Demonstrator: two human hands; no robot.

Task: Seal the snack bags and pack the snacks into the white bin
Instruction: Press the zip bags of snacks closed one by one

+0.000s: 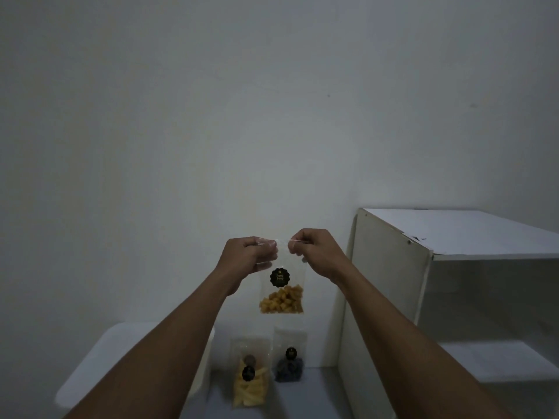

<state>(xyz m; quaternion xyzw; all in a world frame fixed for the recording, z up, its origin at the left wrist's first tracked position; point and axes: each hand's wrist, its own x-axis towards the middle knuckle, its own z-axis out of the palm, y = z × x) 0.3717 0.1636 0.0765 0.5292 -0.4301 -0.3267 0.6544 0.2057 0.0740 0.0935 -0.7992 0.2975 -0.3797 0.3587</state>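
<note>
I hold a clear snack bag (282, 293) up in the air in front of the wall; it has a round black label and golden-brown pieces in its lower part. My left hand (248, 260) pinches the bag's top left corner and my right hand (317, 252) pinches its top right. Below, a bag of pale yellow sticks (250, 379) lies on the surface, and a bag of dark pieces (289, 362) stands against the wall. The white bin (99, 352) sits at the lower left, partly hidden by my left forearm.
A white open shelf unit (453, 267) stands at the right, with its side panel close to the bags. A plain pale wall fills the background. The light is dim.
</note>
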